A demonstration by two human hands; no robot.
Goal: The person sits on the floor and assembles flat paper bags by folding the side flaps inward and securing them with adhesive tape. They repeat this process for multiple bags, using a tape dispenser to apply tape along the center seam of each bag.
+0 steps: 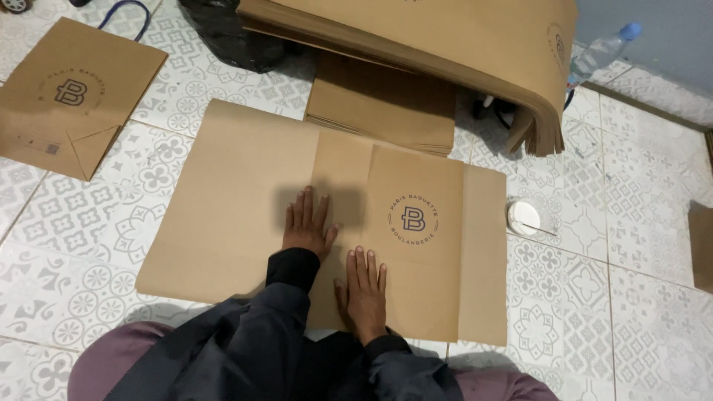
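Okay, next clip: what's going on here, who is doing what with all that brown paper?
A person sits on a patterned tile floor with a large flat brown paper sheet spread in front. Both hands lie palm-down on it, the left hand slightly ahead of the right hand, near a folded section. A finished paper bag lies upper left; a thick stack of sheets sits beyond.

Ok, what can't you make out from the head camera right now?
- Stack of brown paper sheets: its top is cut off by the upper frame edge, so its extent is unknown.
- Dark things under the stack's drooping edge: shadowed, kind unclear.
- Plastic bottle: lower part hidden behind the stack.
- Flat brown paper sheet: near edge covered by left hand, right hand and dark sleeves.
- Brown piece at the right: cut off by the frame edge.
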